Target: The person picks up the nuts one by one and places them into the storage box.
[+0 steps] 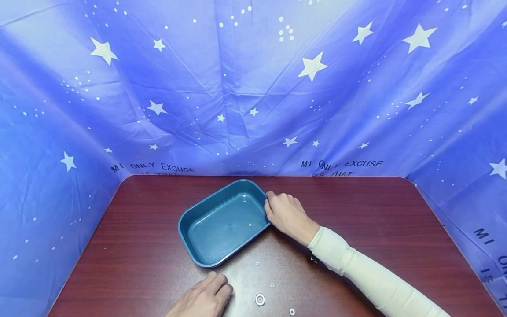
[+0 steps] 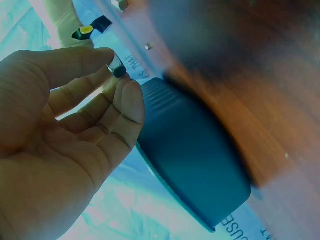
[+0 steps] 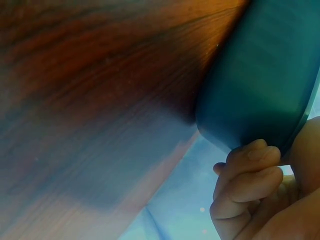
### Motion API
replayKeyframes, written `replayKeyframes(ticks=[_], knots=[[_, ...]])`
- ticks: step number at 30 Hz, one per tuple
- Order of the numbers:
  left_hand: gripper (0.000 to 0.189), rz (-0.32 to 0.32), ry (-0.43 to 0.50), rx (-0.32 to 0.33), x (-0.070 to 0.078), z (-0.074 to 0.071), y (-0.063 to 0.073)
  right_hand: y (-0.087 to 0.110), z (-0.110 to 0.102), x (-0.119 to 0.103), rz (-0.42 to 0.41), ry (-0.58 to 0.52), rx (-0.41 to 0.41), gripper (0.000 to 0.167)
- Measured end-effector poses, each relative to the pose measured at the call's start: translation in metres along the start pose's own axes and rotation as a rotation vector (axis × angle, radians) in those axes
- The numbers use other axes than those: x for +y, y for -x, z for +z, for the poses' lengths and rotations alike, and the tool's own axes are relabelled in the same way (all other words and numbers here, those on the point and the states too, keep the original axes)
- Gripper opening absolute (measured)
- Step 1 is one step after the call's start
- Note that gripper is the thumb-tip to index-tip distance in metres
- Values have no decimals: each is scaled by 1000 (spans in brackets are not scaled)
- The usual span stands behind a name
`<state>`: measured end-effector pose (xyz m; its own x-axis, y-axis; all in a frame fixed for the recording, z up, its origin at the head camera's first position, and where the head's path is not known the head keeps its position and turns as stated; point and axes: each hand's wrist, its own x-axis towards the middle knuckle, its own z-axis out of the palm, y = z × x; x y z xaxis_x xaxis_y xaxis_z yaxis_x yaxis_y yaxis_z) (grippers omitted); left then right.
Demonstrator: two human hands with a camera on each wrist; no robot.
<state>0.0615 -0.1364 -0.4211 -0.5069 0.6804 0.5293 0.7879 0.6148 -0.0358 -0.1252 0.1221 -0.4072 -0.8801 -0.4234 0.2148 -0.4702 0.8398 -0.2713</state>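
A blue-green plastic bin [image 1: 222, 229] stands at an angle on the table, its long wall [image 2: 195, 165] side-on in the left wrist view. My right hand [image 1: 289, 215] grips the bin's right end at the rim, fingers [image 3: 257, 157] against the outside wall. In front of the bin's near corner is my left hand [image 1: 206, 297]. Its thumb and fingertips pinch a small shiny metal nut [image 2: 117, 66], partly covered by the fingers. Inside the bin lies one tiny ring-shaped nut [image 1: 250, 225].
Loose on the dark red wooden table [image 1: 356, 211] are a larger hex nut [image 1: 259, 300] and smaller ones, including a nut [image 1: 292, 312] at the front edge of view and a tiny nut [image 1: 257, 263] near the bin. Blue star-printed cloth [image 1: 237, 88] hangs around the table.
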Motion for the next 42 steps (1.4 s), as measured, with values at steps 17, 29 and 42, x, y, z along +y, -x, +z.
replayKeyframes(ticks=[17, 29, 42], knots=[[9, -64, 43, 1, -10, -25, -16, 0, 2, 2, -9, 7, 8, 16], [48, -82, 23, 12, -26, -38, -21, 1, 3, 3, -19, 9, 20, 18], [30, -146, 19, -45, -39, -38, -26, 1, 1, 2, -9, 12, 5, 17]])
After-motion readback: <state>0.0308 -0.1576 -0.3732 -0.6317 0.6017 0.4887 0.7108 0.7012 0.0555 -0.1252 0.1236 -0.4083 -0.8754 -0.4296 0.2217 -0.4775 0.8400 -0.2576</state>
